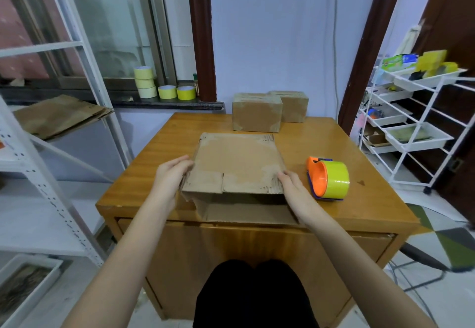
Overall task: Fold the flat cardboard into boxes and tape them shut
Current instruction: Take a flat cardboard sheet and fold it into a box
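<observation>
No legible text, label, brand or number on any surface in view.

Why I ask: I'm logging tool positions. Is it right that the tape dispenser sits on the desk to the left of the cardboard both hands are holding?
Not quite: the head view shows the tape dispenser on the desk to the right of the cardboard, beside the right hand. The left hand holds the opposite edge.

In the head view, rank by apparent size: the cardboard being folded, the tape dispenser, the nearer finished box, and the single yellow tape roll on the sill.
1. Cardboard being folded, largest, though nearest the camera.
2. Nearer finished box.
3. Tape dispenser, closer, so unsure against the box.
4. Single yellow tape roll, smallest, but farthest.
</observation>
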